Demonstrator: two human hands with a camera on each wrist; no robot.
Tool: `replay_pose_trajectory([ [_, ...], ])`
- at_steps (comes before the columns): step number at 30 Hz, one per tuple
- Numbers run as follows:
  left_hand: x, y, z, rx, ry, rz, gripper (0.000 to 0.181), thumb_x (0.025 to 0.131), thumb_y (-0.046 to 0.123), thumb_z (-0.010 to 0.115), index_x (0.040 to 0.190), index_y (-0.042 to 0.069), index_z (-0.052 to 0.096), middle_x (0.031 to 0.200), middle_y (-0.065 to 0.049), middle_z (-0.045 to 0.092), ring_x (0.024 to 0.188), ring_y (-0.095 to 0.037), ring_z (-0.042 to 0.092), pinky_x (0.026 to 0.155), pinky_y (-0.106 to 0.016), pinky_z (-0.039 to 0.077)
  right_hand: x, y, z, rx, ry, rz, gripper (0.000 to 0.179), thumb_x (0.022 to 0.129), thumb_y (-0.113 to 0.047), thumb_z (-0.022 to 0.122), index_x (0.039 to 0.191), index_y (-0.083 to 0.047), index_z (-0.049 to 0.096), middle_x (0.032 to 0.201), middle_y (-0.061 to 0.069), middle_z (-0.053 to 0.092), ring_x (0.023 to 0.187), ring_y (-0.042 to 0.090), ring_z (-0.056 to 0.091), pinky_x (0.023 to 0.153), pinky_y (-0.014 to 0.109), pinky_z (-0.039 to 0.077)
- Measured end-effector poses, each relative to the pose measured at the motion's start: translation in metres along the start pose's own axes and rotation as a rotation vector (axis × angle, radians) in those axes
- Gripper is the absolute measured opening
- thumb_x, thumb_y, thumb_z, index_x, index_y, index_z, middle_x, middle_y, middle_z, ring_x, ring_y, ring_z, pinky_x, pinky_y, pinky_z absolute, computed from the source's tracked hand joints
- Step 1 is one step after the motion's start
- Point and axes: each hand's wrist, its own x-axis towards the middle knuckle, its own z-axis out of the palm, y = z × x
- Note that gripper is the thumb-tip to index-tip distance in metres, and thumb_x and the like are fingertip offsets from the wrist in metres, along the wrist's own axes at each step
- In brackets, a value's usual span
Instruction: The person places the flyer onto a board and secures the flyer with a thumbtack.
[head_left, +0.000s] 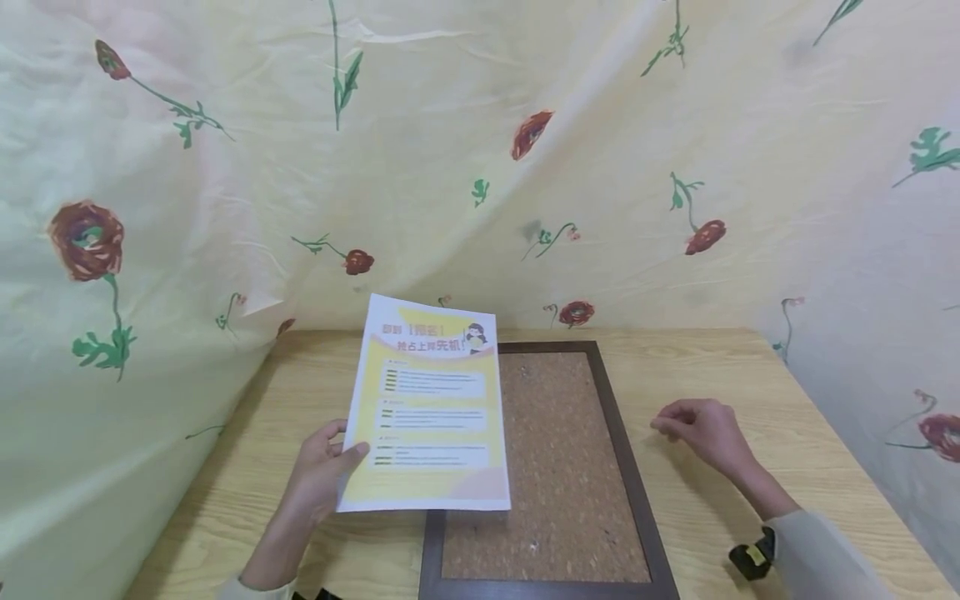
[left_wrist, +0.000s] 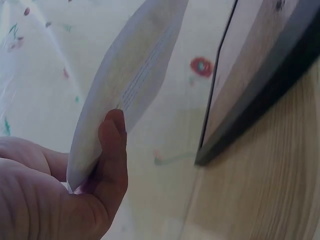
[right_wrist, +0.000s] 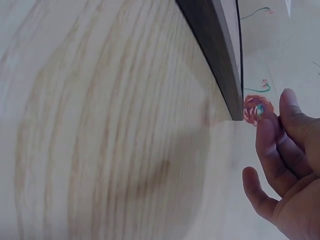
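My left hand (head_left: 318, 471) grips a printed paper sheet (head_left: 427, 408) by its lower left edge, thumb on the printed face and fingers behind. The sheet is white and yellow with a cartoon figure and text boxes. It is held up over the left part of a cork board (head_left: 562, 467) with a dark frame, hiding that part in the head view. In the left wrist view the sheet (left_wrist: 127, 85) bows slightly. My right hand (head_left: 705, 429) hovers over the table to the right of the board, fingers loosely curled, with nothing visible between thumb and fingertips (right_wrist: 267, 125).
The board lies flat on a light wood table (head_left: 750, 383). A pale cloth (head_left: 450, 167) printed with red flowers hangs behind the table and along both sides. A black wrist camera (head_left: 752, 558) sits on the right wrist by the sleeve.
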Motion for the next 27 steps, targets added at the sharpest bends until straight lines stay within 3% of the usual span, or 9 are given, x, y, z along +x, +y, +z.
replay_pose_trajectory([
  [14, 0.002, -0.014, 0.056, -0.088, -0.116, 0.026, 0.032, 0.091, 0.000, 0.050, 0.122, -0.004, 0.043, 0.097, -0.023, 0.065, 0.078, -0.034, 0.067, 0.063, -0.045, 0.055, 0.001, -0.006, -0.006, 0.014, -0.012, 0.001, 0.015, 0.086, -0.013, 0.066, 0.094, -0.001, 0.071, 0.073, 0.004, 0.070, 0.065, 0.015, 0.065, 0.054, 0.024, 0.048],
  [27, 0.005, -0.031, 0.094, -0.048, -0.117, -0.046, 0.031, 0.090, 0.001, 0.052, 0.120, -0.002, 0.047, 0.091, -0.015, 0.067, 0.076, -0.029, 0.068, 0.063, -0.038, 0.055, 0.009, -0.015, -0.016, -0.005, 0.049, -0.084, 0.012, 0.086, -0.013, 0.066, 0.093, -0.004, 0.072, 0.074, 0.005, 0.070, 0.062, 0.012, 0.065, 0.052, 0.023, 0.047],
])
